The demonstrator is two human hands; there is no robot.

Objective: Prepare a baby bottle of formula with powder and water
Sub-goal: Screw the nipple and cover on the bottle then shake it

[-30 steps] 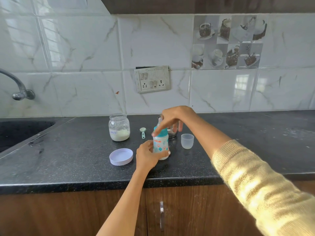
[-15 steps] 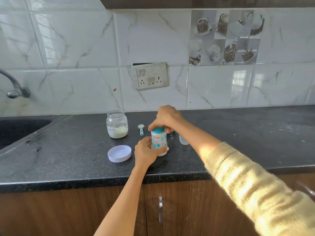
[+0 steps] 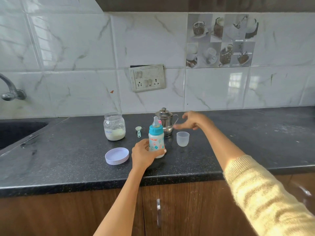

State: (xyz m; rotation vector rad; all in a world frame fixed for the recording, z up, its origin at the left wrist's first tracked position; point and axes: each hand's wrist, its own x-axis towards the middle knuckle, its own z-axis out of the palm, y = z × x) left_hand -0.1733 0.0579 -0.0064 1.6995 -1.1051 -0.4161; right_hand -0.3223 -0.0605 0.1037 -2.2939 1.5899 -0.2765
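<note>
A dark speckled stone countertop point(image 3: 68, 159) is running across the middle of the frame, sitting over brown wooden cabinet doors point(image 3: 51, 217) — one silver metal door handle point(image 3: 158, 210) is showing at bottom centre. A black sink basin point(image 3: 15, 132) is lying at the left edge, with a curved steel tap point(image 3: 10, 91) projecting above it. White marble-veined wall tiles point(image 3: 76, 53) are filling the upper frame — a cream switch-and-socket plate point(image 3: 147, 77) is hanging at centre, a printed cups-and-desserts tile point(image 3: 220, 40) at upper right.

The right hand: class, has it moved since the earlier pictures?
Yes. The right hand was on top of the bottle; now it is off it, open, to the right, above the clear cap by the kettle.
</note>
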